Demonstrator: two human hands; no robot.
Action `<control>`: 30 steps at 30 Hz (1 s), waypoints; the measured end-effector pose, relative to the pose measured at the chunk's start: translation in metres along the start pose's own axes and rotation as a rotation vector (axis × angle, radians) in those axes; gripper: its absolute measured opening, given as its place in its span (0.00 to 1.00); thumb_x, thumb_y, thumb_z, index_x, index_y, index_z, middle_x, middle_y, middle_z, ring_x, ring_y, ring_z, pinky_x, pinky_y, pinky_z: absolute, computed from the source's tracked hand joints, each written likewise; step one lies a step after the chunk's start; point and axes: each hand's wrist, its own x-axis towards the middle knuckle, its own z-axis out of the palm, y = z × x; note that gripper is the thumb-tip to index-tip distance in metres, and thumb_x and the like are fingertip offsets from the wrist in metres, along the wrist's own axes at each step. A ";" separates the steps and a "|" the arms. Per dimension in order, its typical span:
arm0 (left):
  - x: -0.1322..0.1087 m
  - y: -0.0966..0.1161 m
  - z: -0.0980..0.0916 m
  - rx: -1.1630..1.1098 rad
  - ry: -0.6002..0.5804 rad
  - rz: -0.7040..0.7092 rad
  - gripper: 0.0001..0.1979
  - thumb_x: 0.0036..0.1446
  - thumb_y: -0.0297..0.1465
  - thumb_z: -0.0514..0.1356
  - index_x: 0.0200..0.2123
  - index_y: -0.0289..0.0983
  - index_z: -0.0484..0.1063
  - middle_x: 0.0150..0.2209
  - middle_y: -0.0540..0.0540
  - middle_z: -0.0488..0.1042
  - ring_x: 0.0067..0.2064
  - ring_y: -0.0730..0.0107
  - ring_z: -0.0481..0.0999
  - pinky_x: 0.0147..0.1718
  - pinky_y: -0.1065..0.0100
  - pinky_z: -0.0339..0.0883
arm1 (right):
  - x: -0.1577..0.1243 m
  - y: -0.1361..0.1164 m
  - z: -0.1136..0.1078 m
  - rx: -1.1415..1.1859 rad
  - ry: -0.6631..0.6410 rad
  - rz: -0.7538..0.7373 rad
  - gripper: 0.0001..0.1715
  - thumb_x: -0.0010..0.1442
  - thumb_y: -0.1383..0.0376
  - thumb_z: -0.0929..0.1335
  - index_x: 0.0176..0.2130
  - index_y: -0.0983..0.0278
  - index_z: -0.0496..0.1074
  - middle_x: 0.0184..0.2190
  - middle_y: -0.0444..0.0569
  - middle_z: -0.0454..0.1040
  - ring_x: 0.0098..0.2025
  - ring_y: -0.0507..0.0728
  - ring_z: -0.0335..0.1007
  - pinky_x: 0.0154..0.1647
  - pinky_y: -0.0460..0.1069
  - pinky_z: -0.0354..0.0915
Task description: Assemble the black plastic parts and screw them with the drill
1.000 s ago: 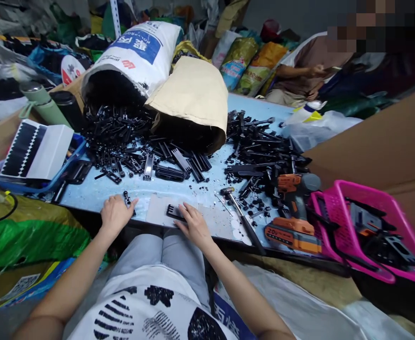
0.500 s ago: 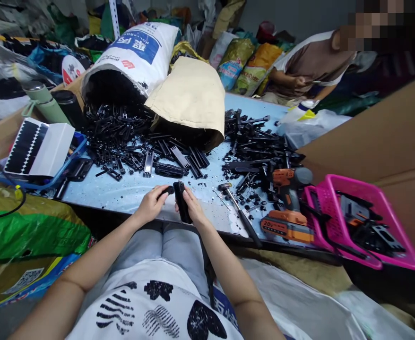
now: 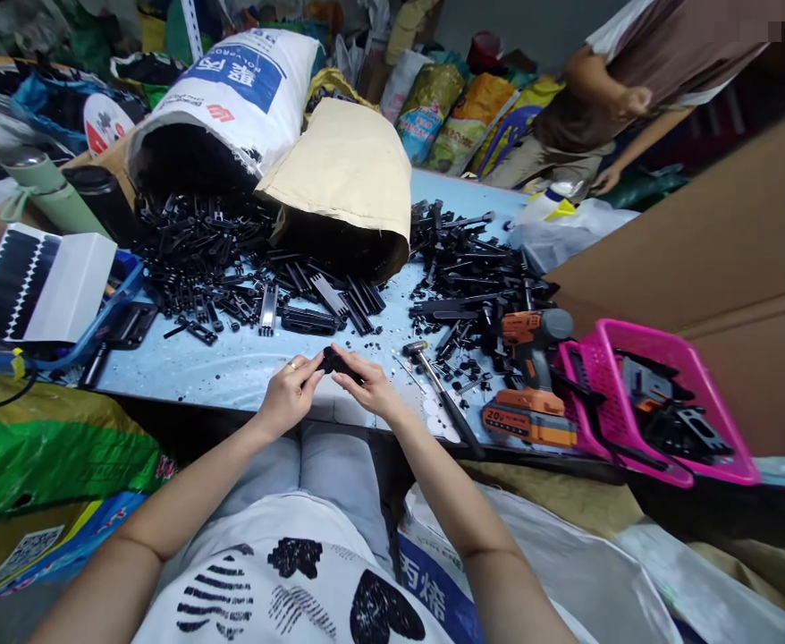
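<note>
Close to the table's front edge, my left hand (image 3: 291, 395) and my right hand (image 3: 369, 385) meet around black plastic parts (image 3: 330, 360). The fingers of the right hand wrap a long black part, mostly hidden and lying slanted. With finger and thumb, my left hand pinches a small black piece against that part's end; whether the two are joined I cannot tell. Beyond the hands lie a black bar-shaped assembly (image 3: 308, 320) and a grey metal channel piece (image 3: 268, 309). A hammer (image 3: 441, 392) rests to the right of my right hand.
An orange cordless drill (image 3: 532, 376) stands right of the hammer, beside a pink basket (image 3: 684, 335) of parts. Heaps of black parts (image 3: 469, 268) spread below a paper sack (image 3: 345, 170) and a white sack (image 3: 232, 89). A person (image 3: 640, 89) is across the table.
My hands have come together, bringing the small piece against the long part, which has tipped from upright to slanted. The person across has risen and shifted right. My view has turned slightly right.
</note>
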 end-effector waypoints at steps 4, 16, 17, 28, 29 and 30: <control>0.004 0.007 0.009 -0.019 0.159 0.028 0.18 0.64 0.31 0.50 0.54 0.35 0.68 0.39 0.41 0.73 0.41 0.67 0.73 0.41 0.65 0.68 | 0.000 -0.009 0.015 0.022 0.083 0.028 0.30 0.63 0.57 0.63 0.62 0.59 0.58 0.40 0.50 0.70 0.38 0.53 0.68 0.44 0.51 0.67; 0.012 -0.011 -0.007 -0.046 0.072 0.013 0.18 0.64 0.34 0.48 0.52 0.35 0.69 0.43 0.40 0.74 0.46 0.65 0.72 0.47 0.61 0.68 | -0.002 -0.002 0.052 0.195 0.163 0.226 0.34 0.62 0.51 0.62 0.63 0.57 0.56 0.40 0.50 0.68 0.34 0.53 0.66 0.39 0.52 0.68; 0.008 -0.014 -0.003 -0.052 0.083 -0.027 0.17 0.64 0.34 0.48 0.51 0.35 0.69 0.44 0.40 0.73 0.47 0.64 0.72 0.48 0.60 0.67 | -0.001 0.000 0.053 0.209 0.140 0.236 0.33 0.62 0.51 0.62 0.63 0.56 0.56 0.41 0.50 0.68 0.32 0.52 0.66 0.38 0.51 0.69; -0.032 -0.044 0.026 -0.343 0.202 -0.647 0.32 0.60 0.45 0.51 0.63 0.36 0.50 0.41 0.43 0.70 0.31 0.69 0.76 0.33 0.64 0.73 | -0.001 0.039 -0.017 -0.470 -0.054 0.361 0.27 0.64 0.53 0.61 0.56 0.66 0.67 0.49 0.56 0.72 0.50 0.58 0.68 0.51 0.50 0.62; -0.036 -0.047 0.023 -0.272 0.162 -0.617 0.33 0.59 0.45 0.51 0.63 0.36 0.50 0.40 0.42 0.71 0.34 0.66 0.76 0.36 0.63 0.73 | -0.004 0.044 -0.029 -0.542 -0.051 0.409 0.26 0.64 0.54 0.61 0.55 0.66 0.67 0.48 0.56 0.72 0.49 0.58 0.68 0.50 0.50 0.62; -0.039 -0.050 0.019 -0.189 0.116 -0.589 0.32 0.59 0.45 0.52 0.63 0.37 0.50 0.40 0.42 0.71 0.36 0.64 0.76 0.38 0.62 0.72 | -0.008 0.048 -0.040 -0.603 -0.051 0.449 0.26 0.64 0.55 0.61 0.55 0.66 0.68 0.47 0.57 0.72 0.49 0.58 0.69 0.49 0.50 0.62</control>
